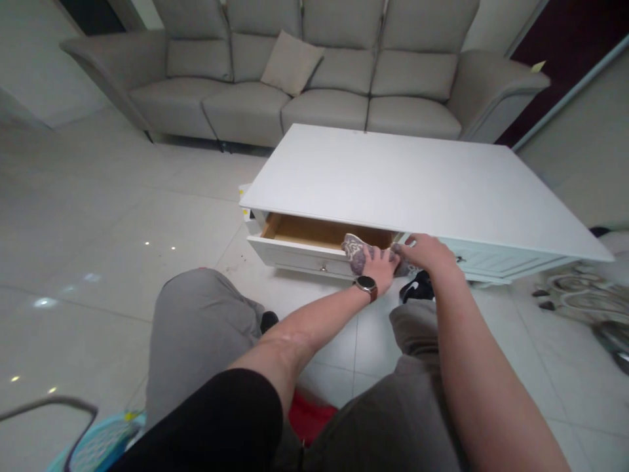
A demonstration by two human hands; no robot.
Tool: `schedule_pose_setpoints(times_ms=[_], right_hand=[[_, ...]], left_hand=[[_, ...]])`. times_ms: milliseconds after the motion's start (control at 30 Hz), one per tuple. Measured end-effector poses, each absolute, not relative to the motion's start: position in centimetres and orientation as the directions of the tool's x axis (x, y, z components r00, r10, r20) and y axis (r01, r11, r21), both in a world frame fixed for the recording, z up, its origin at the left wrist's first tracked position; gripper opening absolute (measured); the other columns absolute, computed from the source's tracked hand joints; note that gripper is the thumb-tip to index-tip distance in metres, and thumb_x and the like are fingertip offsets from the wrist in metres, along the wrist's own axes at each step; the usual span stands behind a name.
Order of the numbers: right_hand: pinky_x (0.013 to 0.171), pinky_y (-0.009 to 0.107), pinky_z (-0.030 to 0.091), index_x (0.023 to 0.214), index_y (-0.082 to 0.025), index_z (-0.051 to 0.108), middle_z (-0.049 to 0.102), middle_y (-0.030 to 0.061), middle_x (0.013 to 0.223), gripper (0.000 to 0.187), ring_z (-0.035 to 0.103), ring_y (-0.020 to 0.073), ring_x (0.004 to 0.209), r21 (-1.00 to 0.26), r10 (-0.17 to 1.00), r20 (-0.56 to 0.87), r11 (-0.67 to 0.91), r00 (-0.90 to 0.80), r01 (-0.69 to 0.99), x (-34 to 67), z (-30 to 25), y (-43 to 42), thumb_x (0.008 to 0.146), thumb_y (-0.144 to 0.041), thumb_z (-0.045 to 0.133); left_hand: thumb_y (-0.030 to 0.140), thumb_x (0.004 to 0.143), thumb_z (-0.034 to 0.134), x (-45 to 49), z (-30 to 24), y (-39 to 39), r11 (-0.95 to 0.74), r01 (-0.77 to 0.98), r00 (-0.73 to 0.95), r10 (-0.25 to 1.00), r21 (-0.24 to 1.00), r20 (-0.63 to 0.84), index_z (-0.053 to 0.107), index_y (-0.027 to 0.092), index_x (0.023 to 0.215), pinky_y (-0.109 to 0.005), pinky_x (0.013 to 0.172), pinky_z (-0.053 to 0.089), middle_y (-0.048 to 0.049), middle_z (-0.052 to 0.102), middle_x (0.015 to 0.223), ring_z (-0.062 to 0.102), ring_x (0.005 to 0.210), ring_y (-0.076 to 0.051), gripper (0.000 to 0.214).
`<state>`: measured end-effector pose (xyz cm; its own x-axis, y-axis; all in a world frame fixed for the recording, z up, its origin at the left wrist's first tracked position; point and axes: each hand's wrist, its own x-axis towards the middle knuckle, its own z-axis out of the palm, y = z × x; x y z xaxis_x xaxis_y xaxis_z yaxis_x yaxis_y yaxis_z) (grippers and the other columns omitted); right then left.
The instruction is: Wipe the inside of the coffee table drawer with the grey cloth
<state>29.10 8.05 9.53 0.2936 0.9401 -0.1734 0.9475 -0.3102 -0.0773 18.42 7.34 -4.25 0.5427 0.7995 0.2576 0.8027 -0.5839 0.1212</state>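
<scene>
A purple-grey cloth (352, 252) with a pale pattern lies over the right end of the pulled-out drawer (289, 254). My left hand (379, 263), wearing a watch (366, 284), grips the cloth against the drawer front with its fingers over it. Close beside it, my right hand (430, 252) has bent fingers at the cloth's other end, by the drawer's right edge; its fingertips are partly hidden. The drawer's wooden inside (309, 229) shows, and a small knob (323, 267) sits on its white front.
The drawer belongs to a white coffee table (393, 174). Behind it stands a grey sofa (329, 108) with a cushion (292, 63). A blue-green basket (105, 442) is at the lower left, a red object (309, 418) between my legs, an ornate metal piece (584, 292) at right.
</scene>
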Motion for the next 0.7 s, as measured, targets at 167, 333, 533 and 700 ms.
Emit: schedule_pose_setpoints(times_ms=[167,333,533,700], right_hand=[[0.089,0.045,0.052,0.116,-0.024,0.074,0.073,0.0156,0.117,0.042,0.068,0.033,0.108,-0.108,0.949,-0.175,-0.282,0.261,0.953,28.9,9.8,8.5,0.086,-0.044,0.051],[0.091,0.046,0.051,0.113,-0.024,0.075,0.073,0.0152,0.117,0.041,0.067,0.034,0.109,-0.143,0.967,-0.111,-0.243,0.229,0.959,26.9,11.4,9.2,0.086,-0.045,0.053],[0.093,0.046,0.051,0.112,-0.023,0.075,0.072,0.015,0.119,0.039,0.066,0.0326,0.11,-0.186,0.98,-0.103,-0.186,0.169,0.965,24.3,12.0,9.6,0.088,-0.044,0.053],[0.093,0.046,0.051,0.113,-0.023,0.075,0.072,0.0149,0.119,0.04,0.066,0.0327,0.11,-0.189,0.981,-0.126,-0.171,0.149,0.967,23.9,11.9,9.6,0.087,-0.044,0.054]], left_hand=[[0.024,0.098,0.041,20.9,-4.8,6.9,-0.68,0.722,0.633,0.724,0.128,0.273,0.051,0.036,0.147,-0.075,0.113,0.019,-0.0118,0.05,0.145,0.037,0.138,-0.04,0.052],[0.029,0.095,0.052,14.0,-3.5,8.2,-0.651,0.748,0.613,0.752,0.129,0.242,0.053,0.035,0.145,-0.071,0.111,0.024,-0.0118,0.057,0.132,0.045,0.126,-0.036,0.05],[0.034,0.085,0.07,0.9,-2.7,9.9,-0.423,0.903,0.405,0.897,0.078,0.176,0.053,0.031,0.143,-0.065,0.116,0.018,-0.0128,0.058,0.134,0.044,0.129,-0.035,0.06],[0.022,0.087,0.062,-9.6,-3.8,11.3,-0.22,0.959,0.177,0.959,0.181,0.223,0.062,0.027,0.13,-0.064,0.12,0.006,-0.0112,0.061,0.135,0.037,0.14,-0.034,0.044]])
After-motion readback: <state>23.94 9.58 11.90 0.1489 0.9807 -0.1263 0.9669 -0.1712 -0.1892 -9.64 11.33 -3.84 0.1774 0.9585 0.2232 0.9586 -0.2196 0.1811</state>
